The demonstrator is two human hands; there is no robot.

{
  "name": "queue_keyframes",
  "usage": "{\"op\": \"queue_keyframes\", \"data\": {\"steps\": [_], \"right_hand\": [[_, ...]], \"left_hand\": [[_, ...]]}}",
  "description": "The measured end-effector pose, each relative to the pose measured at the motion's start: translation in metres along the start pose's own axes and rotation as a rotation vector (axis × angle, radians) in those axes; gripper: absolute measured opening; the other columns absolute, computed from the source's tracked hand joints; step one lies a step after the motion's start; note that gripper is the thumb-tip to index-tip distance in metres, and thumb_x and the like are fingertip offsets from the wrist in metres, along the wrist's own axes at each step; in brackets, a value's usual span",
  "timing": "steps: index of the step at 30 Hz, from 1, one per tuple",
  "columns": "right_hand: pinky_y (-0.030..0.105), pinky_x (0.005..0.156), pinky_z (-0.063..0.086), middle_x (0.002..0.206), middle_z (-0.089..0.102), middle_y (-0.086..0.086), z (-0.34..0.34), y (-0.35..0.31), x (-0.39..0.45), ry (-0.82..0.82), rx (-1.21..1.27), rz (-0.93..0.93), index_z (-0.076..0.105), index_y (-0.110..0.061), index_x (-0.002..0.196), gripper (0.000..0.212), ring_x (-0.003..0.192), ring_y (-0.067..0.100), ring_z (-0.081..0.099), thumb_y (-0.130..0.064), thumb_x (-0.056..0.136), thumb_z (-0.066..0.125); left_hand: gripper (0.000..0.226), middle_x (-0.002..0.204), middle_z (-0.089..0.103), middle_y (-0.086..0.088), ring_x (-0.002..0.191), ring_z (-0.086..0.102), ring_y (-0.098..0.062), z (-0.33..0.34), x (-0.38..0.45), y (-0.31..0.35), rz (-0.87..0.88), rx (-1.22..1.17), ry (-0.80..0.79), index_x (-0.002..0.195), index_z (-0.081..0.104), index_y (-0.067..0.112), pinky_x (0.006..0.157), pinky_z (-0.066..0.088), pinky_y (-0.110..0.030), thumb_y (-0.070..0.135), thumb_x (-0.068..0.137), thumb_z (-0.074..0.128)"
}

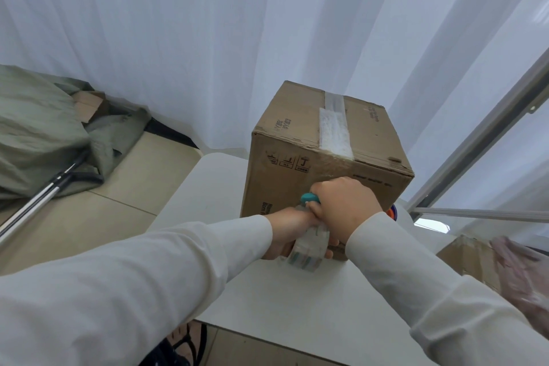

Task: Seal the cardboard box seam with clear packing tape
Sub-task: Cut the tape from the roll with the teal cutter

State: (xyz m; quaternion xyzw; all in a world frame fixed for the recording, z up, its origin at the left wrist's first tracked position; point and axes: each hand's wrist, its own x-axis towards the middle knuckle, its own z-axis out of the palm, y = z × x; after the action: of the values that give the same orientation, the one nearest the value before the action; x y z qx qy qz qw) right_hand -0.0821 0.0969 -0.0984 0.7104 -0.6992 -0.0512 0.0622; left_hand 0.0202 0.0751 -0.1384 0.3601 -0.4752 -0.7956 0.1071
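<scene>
At far left, off the table, a heap of olive cloth [41,128] lies on the floor tiles with one metal pole [38,196] slanting across its lower edge; neither belongs to the job. Moving in, the white table [208,187] carries one cardboard box [297,187], upright, turned corner-on to the wearer. One strip of clear tape [332,128] runs along the top seam from the far edge toward the near edge, folds over it and comes down the near face; its long axis points straight at the hands. Left hand [292,232]: fingers wrapped closed around the tape roll [309,249], held low against the near face, just above the table. Right hand [344,208]: just above and touching the left, fingers curled shut around a teal-handled tool [310,197], only the handle tip showing; whether it is a cutter or scissors cannot be told, the blade is hidden. Judgement: the top seam looks covered, and the coming move is severing the tape between roll and box. That stretch lies just above the roll, directly under the right hand, so the right hand is the nearer one; the left would need to hold the roll taut downward. Right of the hands, a small orange-and-blue object [392,211] peeks past the box, unidentified. Far right, a second carton [466,255] sits partly under crumpled plastic film [523,276]. Count: two boxes, one tape roll, one tool, two hands.
</scene>
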Motion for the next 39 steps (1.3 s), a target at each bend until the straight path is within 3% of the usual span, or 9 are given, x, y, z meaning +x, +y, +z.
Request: {"op": "queue_keyframes", "data": {"steps": [4,8,13,17,22,26,29,33,39], "right_hand": [[0.029,0.071,0.042,0.104,0.064,0.005,-0.001,0.005,-0.003,0.006,0.005,0.033,0.058,-0.016,0.11,0.026,0.095,0.022,0.056,-0.033,0.095,0.045],[0.028,0.072,0.041,0.107,0.063,0.007,0.003,0.001,-0.003,0.018,0.016,0.02,0.057,-0.015,0.112,0.026,0.1,0.023,0.054,-0.031,0.095,0.045],[0.03,0.073,0.043,0.104,0.064,0.006,0.003,0.007,-0.006,0.036,0.032,0.046,0.057,-0.018,0.112,0.026,0.098,0.023,0.055,-0.033,0.096,0.044],[0.028,0.07,0.039,0.105,0.063,0.005,0.005,0.008,-0.007,0.029,0.025,0.049,0.057,-0.018,0.112,0.026,0.099,0.023,0.055,-0.033,0.096,0.044],[0.027,0.071,0.04,0.104,0.064,0.003,0.008,0.02,-0.01,0.008,0.036,0.109,0.057,-0.02,0.114,0.026,0.097,0.02,0.055,-0.033,0.095,0.044],[0.026,0.07,0.038,0.103,0.063,0.003,0.015,0.019,-0.011,0.052,0.047,0.076,0.056,-0.02,0.114,0.024,0.097,0.02,0.053,-0.031,0.096,0.045],[0.025,0.071,0.039,0.103,0.064,0.002,0.017,0.025,-0.012,0.047,0.063,0.097,0.056,-0.021,0.113,0.025,0.097,0.019,0.054,-0.033,0.096,0.045],[0.028,0.077,0.046,0.1,0.064,0.001,0.019,0.03,-0.015,0.046,0.061,0.144,0.058,-0.021,0.109,0.023,0.093,0.018,0.057,-0.035,0.095,0.045],[0.031,0.08,0.05,0.102,0.064,0.002,0.015,0.036,-0.023,0.033,0.031,0.222,0.057,-0.019,0.109,0.024,0.095,0.02,0.058,-0.034,0.096,0.043]], "left_hand": [[0.02,0.093,0.067,-0.007,0.073,0.065,-0.018,0.0,0.002,-0.001,-0.018,0.025,0.023,0.109,0.056,0.013,0.053,0.056,-0.021,0.024,0.094,0.047],[0.011,0.083,0.067,-0.003,0.067,0.067,-0.015,0.0,0.002,0.0,-0.005,0.02,0.032,0.095,0.056,0.017,0.051,0.056,-0.021,0.021,0.094,0.046],[0.019,0.086,0.067,-0.004,0.071,0.066,-0.017,0.0,0.001,-0.001,0.001,0.04,0.019,0.105,0.057,0.014,0.052,0.056,-0.02,0.023,0.094,0.046],[0.013,0.085,0.067,-0.004,0.071,0.066,-0.018,0.001,0.001,0.001,-0.013,0.028,0.023,0.097,0.057,0.017,0.056,0.056,-0.022,0.023,0.095,0.045],[0.02,0.088,0.069,0.001,0.074,0.067,-0.015,-0.002,0.002,0.0,-0.03,0.067,0.025,0.108,0.052,0.019,0.061,0.054,-0.024,0.031,0.097,0.041],[0.017,0.085,0.069,0.002,0.07,0.067,-0.013,-0.001,0.0,0.003,-0.044,0.069,0.042,0.096,0.055,0.021,0.05,0.055,-0.019,0.031,0.097,0.041],[0.023,0.086,0.069,0.002,0.07,0.067,-0.013,0.001,0.0,0.004,-0.045,0.076,0.049,0.109,0.054,0.016,0.046,0.054,-0.018,0.03,0.097,0.04],[0.022,0.087,0.068,0.002,0.072,0.067,-0.014,0.001,-0.001,0.005,-0.06,0.08,0.057,0.113,0.048,0.017,0.05,0.054,-0.02,0.029,0.098,0.037],[0.037,0.102,0.069,-0.001,0.074,0.068,-0.014,0.001,0.004,0.003,-0.067,0.08,0.07,0.13,0.043,0.013,0.055,0.054,-0.023,0.03,0.098,0.036]]}}
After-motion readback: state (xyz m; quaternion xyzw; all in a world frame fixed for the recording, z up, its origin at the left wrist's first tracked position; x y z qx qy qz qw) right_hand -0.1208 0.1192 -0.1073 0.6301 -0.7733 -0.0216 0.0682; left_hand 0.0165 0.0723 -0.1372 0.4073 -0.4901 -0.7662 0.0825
